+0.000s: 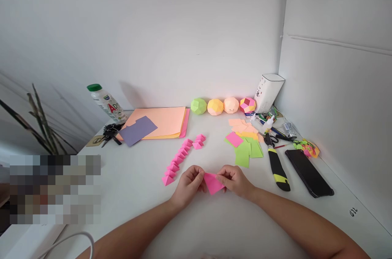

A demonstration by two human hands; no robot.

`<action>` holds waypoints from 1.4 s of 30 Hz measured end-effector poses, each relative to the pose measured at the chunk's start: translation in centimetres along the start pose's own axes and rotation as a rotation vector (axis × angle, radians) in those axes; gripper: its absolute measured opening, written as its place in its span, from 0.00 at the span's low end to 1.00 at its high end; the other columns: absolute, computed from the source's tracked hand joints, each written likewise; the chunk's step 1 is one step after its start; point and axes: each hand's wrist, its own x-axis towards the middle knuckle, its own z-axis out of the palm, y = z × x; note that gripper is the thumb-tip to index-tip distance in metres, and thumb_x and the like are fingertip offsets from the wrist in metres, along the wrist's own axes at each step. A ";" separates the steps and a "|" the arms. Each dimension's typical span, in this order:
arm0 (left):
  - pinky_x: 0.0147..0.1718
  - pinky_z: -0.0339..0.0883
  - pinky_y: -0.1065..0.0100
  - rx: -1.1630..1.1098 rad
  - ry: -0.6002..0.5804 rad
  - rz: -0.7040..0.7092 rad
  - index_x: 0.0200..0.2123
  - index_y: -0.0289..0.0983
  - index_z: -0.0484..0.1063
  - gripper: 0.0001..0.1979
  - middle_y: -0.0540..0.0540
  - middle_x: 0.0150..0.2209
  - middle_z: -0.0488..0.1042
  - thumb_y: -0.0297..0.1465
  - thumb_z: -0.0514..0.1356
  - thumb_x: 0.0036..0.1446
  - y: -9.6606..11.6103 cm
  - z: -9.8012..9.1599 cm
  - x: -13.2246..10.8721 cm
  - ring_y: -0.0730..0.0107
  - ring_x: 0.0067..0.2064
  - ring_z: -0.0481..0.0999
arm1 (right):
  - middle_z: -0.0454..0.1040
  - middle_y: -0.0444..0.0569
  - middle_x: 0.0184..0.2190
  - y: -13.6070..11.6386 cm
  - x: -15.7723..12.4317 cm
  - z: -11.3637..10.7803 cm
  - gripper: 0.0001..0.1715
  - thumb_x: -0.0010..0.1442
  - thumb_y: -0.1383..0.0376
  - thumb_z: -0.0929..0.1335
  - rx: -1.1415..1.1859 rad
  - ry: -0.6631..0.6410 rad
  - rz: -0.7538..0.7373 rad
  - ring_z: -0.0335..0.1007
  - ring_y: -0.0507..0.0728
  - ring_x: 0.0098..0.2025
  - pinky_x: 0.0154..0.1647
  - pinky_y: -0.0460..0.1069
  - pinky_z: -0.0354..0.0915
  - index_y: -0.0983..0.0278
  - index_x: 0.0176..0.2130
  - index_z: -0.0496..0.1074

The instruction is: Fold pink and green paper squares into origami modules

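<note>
Both my hands pinch a small pink paper piece [212,183] just above the white table [134,185]. My left hand [189,183] grips its left edge with closed fingers. My right hand [234,180] grips its right corner, fingers closed too. To the left of my hands, a row of several folded pink paper units [179,160] runs diagonally toward the back. Small pink, green and orange paper squares [244,144] lie to the right behind my hands.
Several paper polyhedron balls [222,106] line the back wall beside a white box [268,92]. Orange sheets [159,122] with a purple card, a bottle [105,102], and keys [108,133] lie back left. A utility knife [278,167], phone [308,172], scissors and glue lie right.
</note>
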 end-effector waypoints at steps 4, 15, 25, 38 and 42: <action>0.23 0.60 0.70 -0.031 0.035 0.038 0.29 0.39 0.59 0.14 0.53 0.20 0.70 0.43 0.54 0.58 0.2 0.1 0.0 0.71 0.22 0.71 | 0.68 0.41 0.20 -0.3 0.0 0.0 0.13 0.57 0.58 0.67 0.020 0.026 -0.012 0.64 0.49 0.18 0.19 0.44 0.63 0.66 0.28 0.68; 0.24 0.62 0.72 -0.024 -0.022 0.063 0.38 0.39 0.62 0.15 0.59 0.21 0.61 0.40 0.61 0.52 -0.4 -0.1 0.2 0.76 0.23 0.66 | 0.72 0.44 0.24 -0.6 0.0 0.0 0.11 0.57 0.59 0.68 0.096 -0.011 0.000 0.67 0.50 0.22 0.23 0.46 0.64 0.65 0.36 0.72; 0.25 0.58 0.73 0.056 -0.093 0.061 0.41 0.39 0.61 0.17 0.57 0.23 0.61 0.42 0.59 0.54 -1.3 -0.4 0.0 0.76 0.25 0.63 | 0.70 0.44 0.25 -0.2 0.5 -0.6 0.12 0.52 0.58 0.71 0.210 0.018 0.081 0.63 0.50 0.24 0.23 0.45 0.59 0.65 0.34 0.73; 0.28 0.61 0.73 0.054 -0.065 0.210 0.33 0.40 0.57 0.09 0.53 0.29 0.65 0.34 0.57 0.58 -1.5 -0.2 -0.4 0.75 0.29 0.66 | 0.71 0.47 0.34 0.5 0.4 -0.7 0.28 0.47 0.62 0.75 0.178 -0.123 0.104 0.68 0.53 0.34 0.36 0.50 0.65 0.64 0.48 0.70; 0.31 0.63 0.69 0.187 -0.103 0.324 0.33 0.39 0.62 0.03 0.50 0.31 0.67 0.31 0.53 0.60 -1.4 -0.5 -0.5 0.73 0.31 0.67 | 0.73 0.49 0.35 0.7 0.4 -0.7 0.30 0.48 0.62 0.74 0.173 -0.146 0.091 0.69 0.55 0.36 0.37 0.52 0.66 0.64 0.50 0.68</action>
